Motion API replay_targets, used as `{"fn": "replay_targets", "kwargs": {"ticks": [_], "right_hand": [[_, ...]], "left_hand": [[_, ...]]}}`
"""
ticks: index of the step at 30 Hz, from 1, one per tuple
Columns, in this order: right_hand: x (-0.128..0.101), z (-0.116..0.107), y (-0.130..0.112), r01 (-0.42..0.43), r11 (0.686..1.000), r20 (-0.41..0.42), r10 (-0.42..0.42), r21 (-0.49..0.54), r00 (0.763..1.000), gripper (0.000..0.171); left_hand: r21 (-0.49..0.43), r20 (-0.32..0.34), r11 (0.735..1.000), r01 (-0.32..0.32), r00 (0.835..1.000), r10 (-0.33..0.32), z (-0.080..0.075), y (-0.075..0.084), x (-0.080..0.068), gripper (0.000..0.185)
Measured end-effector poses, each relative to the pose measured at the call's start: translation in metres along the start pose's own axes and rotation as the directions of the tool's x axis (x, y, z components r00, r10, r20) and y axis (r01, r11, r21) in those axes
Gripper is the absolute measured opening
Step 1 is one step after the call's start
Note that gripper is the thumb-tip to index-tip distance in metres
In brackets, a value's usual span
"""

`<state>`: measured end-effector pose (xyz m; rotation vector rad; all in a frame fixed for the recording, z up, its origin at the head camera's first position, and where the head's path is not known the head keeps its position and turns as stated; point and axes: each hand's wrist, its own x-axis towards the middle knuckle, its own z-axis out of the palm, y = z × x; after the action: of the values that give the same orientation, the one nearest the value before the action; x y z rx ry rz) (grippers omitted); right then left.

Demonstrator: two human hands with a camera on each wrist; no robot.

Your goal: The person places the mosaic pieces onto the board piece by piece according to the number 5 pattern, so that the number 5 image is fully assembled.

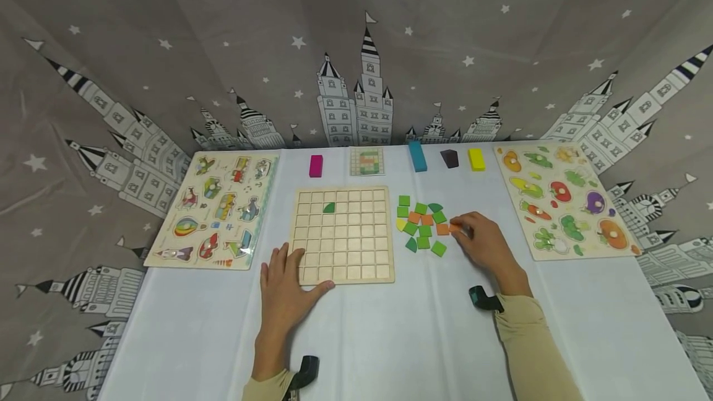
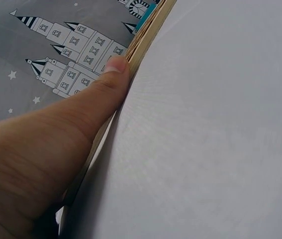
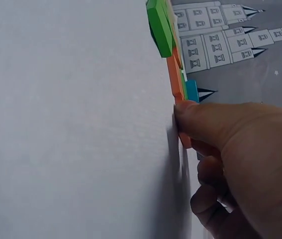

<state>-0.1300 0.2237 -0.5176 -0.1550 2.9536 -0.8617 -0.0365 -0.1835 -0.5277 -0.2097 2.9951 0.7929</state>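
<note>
Right hand (image 1: 487, 245) pinches an orange tile (image 1: 455, 228) at the right edge of the loose tile cluster (image 1: 421, 226) on the white surface (image 1: 401, 339); left hand (image 1: 285, 289) lies flat, fingers straight, on the near-left corner of the wooden grid board (image 1: 342, 234), thumb against its front edge; one green quarter-round piece (image 1: 329, 208) sits in the grid.

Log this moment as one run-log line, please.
left hand: rests on grid board corner | right hand: pinches orange tile at tile pile | board: one green piece placed
</note>
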Motion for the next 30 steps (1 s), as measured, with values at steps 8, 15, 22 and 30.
{"fn": "replay_targets", "kwargs": {"ticks": [8,15,22,30], "right_hand": [[0.006,-0.004,-0.013,0.028,0.999,-0.016,-0.028,0.016,0.999,0.031],[0.023,0.006,-0.053,0.145,0.987,-0.016,-0.144,0.062,0.989,0.026],[0.047,0.037,-0.113,0.32,0.944,0.052,-0.325,0.083,0.944,0.028],[0.071,0.084,-0.174,0.47,0.879,0.17,-0.476,0.074,0.863,0.031]], "left_hand": [[-0.004,-0.008,1.0,-0.004,1.0,0.004,0.001,-0.001,0.001,0.1],[-0.004,0.0,1.0,0.005,1.0,-0.005,0.002,-0.003,0.001,0.1],[-0.004,-0.006,1.0,0.005,1.0,-0.005,0.001,-0.003,0.001,0.101],[0.002,-0.005,1.0,-0.005,1.0,0.005,0.003,-0.004,0.001,0.1]]}}
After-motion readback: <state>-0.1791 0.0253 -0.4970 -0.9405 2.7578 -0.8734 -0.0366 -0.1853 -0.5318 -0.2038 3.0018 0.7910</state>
